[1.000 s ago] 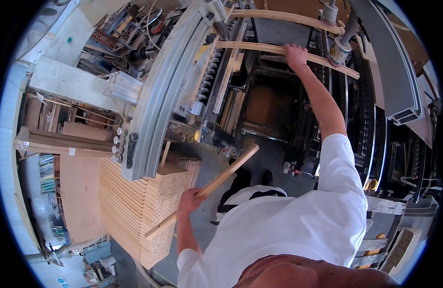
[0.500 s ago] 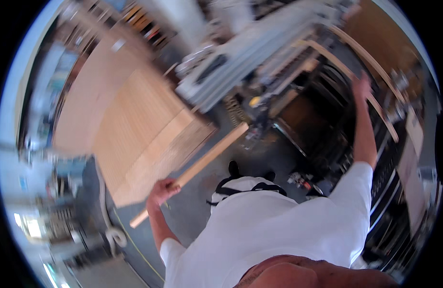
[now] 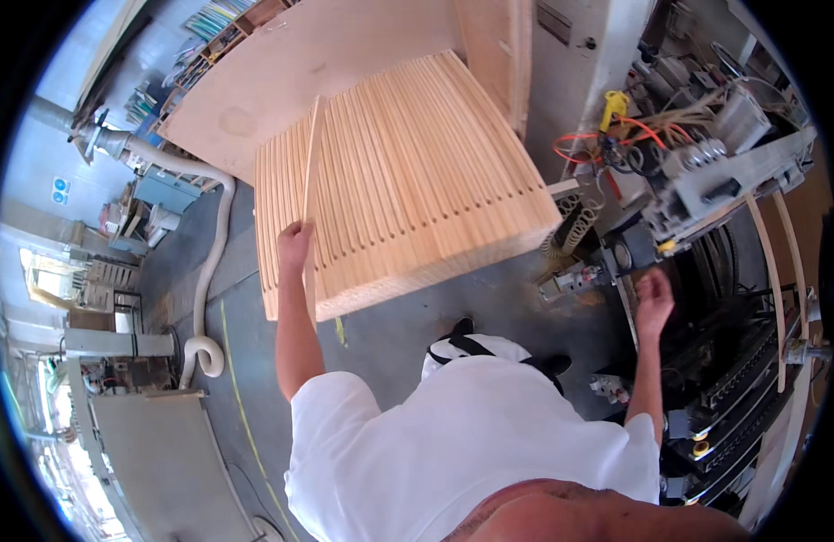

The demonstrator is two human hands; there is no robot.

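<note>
And here's the left hand point(image 3: 295, 242), closed firmly round a slim wooden strip point(image 3: 313, 163), holding it well out to the left! The strip runs from near to far over the left part of a big stack of wooden pieces point(image 3: 417, 163), its near end reaching past the stack's near edge. Whether its underside touches the pieces below, I cannot tell from here.

Look at that stack: pale lengths packed side by side, dark holes point(image 3: 435, 219) lined up along the near end. Behind it, on the far side, stands a broad tan board point(image 3: 254, 90).

Over to the right, well apart from the left, the right hand point(image 3: 654, 305) hangs in the air with its fingers loosely curled; how far they close, I cannot tell. It's near the black-railed machine point(image 3: 746, 388), where two pale wooden bars point(image 3: 774, 278) lie at the far right. A yellow tool point(image 3: 613, 108) shows beyond, to the right of the stack.

Near and central, a white shirt point(image 3: 489, 434) fills the foreground, both arms spread wide. Out left, a pale hose point(image 3: 221, 226) snakes along the floor, and a yellow line point(image 3: 243, 406) runs toward the near side!
</note>
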